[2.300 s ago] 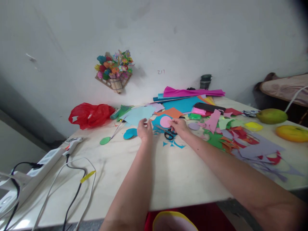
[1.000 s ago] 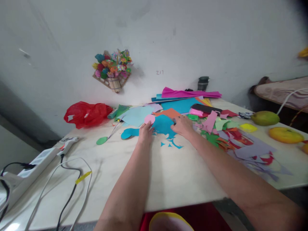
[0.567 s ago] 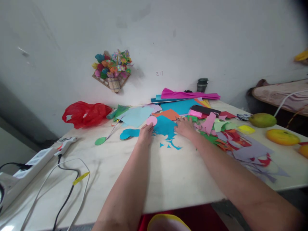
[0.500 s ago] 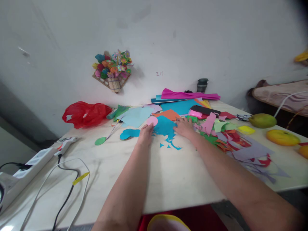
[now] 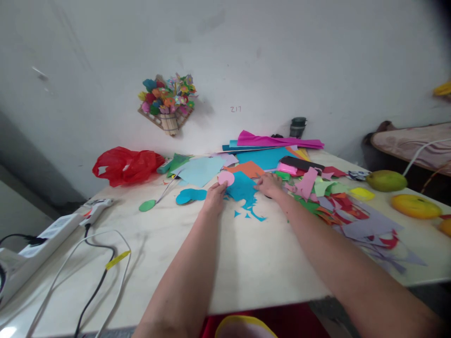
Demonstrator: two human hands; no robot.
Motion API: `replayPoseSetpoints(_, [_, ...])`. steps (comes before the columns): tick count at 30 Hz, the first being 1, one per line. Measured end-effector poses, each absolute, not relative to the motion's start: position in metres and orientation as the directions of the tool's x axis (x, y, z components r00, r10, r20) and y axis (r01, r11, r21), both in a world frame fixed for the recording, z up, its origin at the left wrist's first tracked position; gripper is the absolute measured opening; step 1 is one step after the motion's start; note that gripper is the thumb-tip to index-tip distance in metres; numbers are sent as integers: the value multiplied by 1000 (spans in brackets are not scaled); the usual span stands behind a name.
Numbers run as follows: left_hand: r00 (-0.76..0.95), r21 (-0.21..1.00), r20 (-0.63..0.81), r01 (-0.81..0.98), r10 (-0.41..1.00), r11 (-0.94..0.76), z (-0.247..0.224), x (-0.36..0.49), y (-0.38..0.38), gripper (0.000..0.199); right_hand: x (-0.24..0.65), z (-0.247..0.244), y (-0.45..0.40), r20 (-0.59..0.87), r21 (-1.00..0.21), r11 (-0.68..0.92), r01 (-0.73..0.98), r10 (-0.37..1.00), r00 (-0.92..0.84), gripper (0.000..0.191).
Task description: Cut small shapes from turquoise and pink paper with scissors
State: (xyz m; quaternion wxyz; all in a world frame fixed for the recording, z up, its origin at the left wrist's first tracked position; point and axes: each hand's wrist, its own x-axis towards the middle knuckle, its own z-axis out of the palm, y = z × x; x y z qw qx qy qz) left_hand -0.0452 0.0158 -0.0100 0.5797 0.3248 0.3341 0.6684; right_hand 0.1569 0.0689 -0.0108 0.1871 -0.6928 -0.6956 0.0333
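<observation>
"Where's the pink circle?"

"In the left hand, over the left edge of the blue sheet. Thumb and fingers pinch it by its near rim, as far as I can see."

"And the right hand?"

"At the sheet's right edge, fingers bent and close together. Whether they grip the paper or only rest against it, I can't tell. Something dark peeks out under that palm; too little shows to name it."

"How would you handle this well?"

"I'd pinch the circle lightly, near the rim, so it doesn't crease. I'd keep the sheet flat with soft fingertips, since that ragged near edge looks easy to tear."

"Anything to watch?"

"The blue scraps on the near side; a sleeve or wrist could sweep them about. And the blue rounds lie just left of the left hand, so I'd move that elbow gently. The orange paper, on the far side, seems safe enough."
</observation>
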Motion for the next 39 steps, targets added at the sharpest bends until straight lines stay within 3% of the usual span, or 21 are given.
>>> replayPoseSetpoints(5, [-109, 832, 57, -544, 992, -107, -12, -46, 17, 27, 158, -12, 68, 369, -329, 93, 940, 928, 37, 20])
replayPoseSetpoints(9, [-120, 833, 58, -541, 991, -114, -15, -48, 18, 32, 156, -5, 58, 673, -243, 306, 921, 736, -67, 17])
replayPoseSetpoints(11, [-113, 833, 62, -541, 992, -113, -15, -50, 18, 34, 153, 0, 52, 725, -225, 346, 911, 684, -81, 16])
replayPoseSetpoints(17, [-59, 836, 54, -544, 997, -77, -11, -50, 15, 31, 145, 16, 39, 516, -438, 85, 895, 839, 173, 36])
replayPoseSetpoints(22, [-26, 831, 52, -553, 998, -57, -7, -46, 11, 24, 154, 21, 36, 499, -649, 160, 744, 827, 258, 42])
replayPoseSetpoints(27, [-15, 832, 31, -553, 999, -34, -5, -44, 10, 20, 156, 17, 43, 387, -898, 275, 343, 865, 320, 39])
replayPoseSetpoints(32, [-18, 827, 25, -561, 1000, -31, -6, -44, 11, 19, 146, 14, 45, 264, -962, 274, 17, 908, 326, 27])
replayPoseSetpoints(39, [21, 835, -10, -550, 1000, 20, -6, -42, 10, 15, 132, 11, 38, 210, -973, 224, -57, 959, 191, 25])
